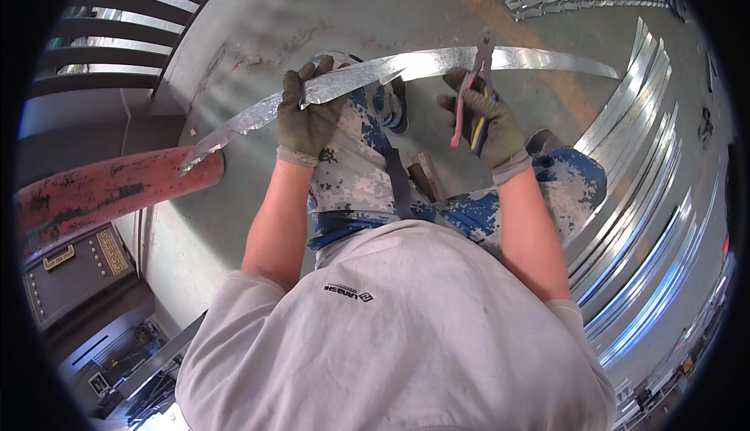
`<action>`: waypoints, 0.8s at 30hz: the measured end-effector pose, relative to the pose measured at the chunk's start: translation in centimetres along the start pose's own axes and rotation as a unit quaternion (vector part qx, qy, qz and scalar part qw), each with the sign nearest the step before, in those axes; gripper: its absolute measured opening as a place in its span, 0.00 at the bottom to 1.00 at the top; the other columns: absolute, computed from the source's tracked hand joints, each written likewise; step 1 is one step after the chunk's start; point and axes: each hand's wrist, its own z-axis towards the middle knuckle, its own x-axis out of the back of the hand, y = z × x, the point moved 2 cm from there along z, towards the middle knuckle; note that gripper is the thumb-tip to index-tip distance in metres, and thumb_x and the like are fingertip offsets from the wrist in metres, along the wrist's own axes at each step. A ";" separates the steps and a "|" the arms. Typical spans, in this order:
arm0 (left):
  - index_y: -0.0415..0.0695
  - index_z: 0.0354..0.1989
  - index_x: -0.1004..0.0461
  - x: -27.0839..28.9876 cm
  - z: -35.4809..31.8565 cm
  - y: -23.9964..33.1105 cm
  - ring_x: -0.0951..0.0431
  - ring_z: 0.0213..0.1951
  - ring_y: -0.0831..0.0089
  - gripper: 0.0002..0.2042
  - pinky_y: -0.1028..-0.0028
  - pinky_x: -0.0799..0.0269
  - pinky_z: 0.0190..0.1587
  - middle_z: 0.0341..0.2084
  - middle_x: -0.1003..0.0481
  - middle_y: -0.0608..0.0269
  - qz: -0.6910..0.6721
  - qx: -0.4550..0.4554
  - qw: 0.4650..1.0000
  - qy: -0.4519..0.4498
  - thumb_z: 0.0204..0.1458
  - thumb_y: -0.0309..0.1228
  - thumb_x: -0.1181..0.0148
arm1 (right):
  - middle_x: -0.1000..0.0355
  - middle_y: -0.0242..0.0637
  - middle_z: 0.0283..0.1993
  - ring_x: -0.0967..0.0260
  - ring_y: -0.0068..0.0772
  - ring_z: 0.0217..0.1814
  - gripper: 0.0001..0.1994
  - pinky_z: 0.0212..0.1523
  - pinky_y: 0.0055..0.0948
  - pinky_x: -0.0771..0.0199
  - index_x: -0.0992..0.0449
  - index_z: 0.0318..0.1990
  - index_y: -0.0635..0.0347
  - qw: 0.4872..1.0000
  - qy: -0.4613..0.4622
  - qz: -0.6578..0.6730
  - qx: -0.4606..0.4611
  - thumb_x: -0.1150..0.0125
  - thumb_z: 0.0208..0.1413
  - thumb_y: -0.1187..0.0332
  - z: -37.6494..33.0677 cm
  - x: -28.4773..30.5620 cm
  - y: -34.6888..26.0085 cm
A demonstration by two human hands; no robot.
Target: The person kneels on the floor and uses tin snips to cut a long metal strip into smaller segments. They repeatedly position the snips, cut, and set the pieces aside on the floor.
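A long, bright sheet-metal strip [367, 73] bows across in front of me above my knees, with small notches along its lower edge. My left hand [311, 125], in a grey-green work glove, is closed around the strip left of its middle, fingers over the top edge. Gloved the same way, my right hand [500, 133] grips a pair of metal snips [485, 58] by its handles, one pinkish red, the other yellow and blue. The snips' head points away from me and overlaps the strip; whether the jaws bite it cannot be made out.
Several long metal strips [625, 232] lie on the floor at my right, with jagged offcuts [586, 1] at the far right. A worn red cylinder [117, 190] lies at the left, near a dark slatted frame [117, 26] and a dark studded panel [78, 273]. A small wooden block [428, 177] sits between my legs.
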 end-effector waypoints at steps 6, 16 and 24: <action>0.38 0.66 0.20 -0.5 -0.2 0.2 0.30 0.75 0.37 0.32 0.37 0.36 0.80 0.71 0.24 0.42 -0.015 0.004 1.000 -0.027 0.72 0.57 0.40 | 0.20 0.38 0.65 0.15 0.41 0.58 0.24 0.51 0.42 0.09 0.26 0.73 0.60 0.996 -0.057 0.057 0.022 0.33 0.73 0.69 3.7 0.3 -0.7; 0.41 0.77 0.30 -3.3 -2.6 -0.3 0.38 0.81 0.43 0.44 0.39 0.49 0.85 0.76 0.28 0.53 -0.073 -0.082 0.986 -0.125 0.63 0.63 0.32 | 0.16 0.50 0.57 0.14 0.41 0.55 0.23 0.56 0.37 0.11 0.26 0.73 0.62 0.996 -0.086 0.024 0.020 0.37 0.76 0.66 5.4 -3.9 -1.4; 0.56 0.81 0.35 -2.8 -4.4 -2.9 0.37 0.81 0.51 0.33 0.41 0.49 0.85 0.78 0.31 0.59 -0.032 -0.042 0.993 -0.110 0.71 0.53 0.38 | 0.18 0.44 0.61 0.16 0.37 0.58 0.23 0.57 0.36 0.12 0.26 0.73 0.63 0.999 -0.036 -0.030 0.003 0.37 0.76 0.66 3.5 -7.0 0.0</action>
